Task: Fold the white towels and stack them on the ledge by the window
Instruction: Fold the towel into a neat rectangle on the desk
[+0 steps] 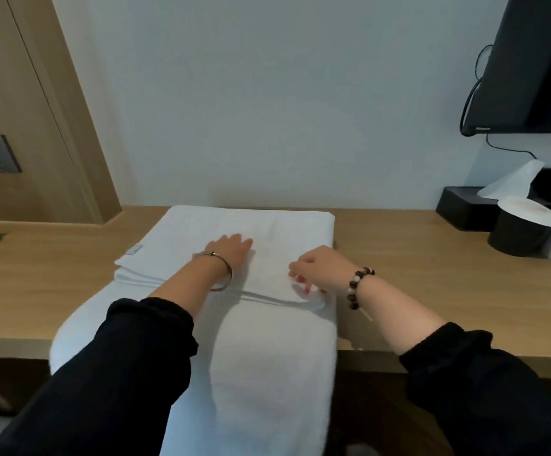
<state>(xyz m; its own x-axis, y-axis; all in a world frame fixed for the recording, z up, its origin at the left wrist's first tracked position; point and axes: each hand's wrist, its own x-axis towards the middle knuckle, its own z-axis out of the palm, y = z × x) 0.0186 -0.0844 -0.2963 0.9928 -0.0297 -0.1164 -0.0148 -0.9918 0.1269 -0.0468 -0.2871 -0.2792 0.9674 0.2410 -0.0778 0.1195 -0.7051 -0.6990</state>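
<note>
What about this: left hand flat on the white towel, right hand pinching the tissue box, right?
The head view shows the right hand pinching the white towel at its folded edge, not the tissue box; the left hand lies flat.

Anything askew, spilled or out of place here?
Nothing spilled or damaged. The white towel is part folded: its near end hangs over the front edge of the ledge, and its left-side layers sit staggered. The left hand rests flat on it; the right hand pinches the fold.
</note>
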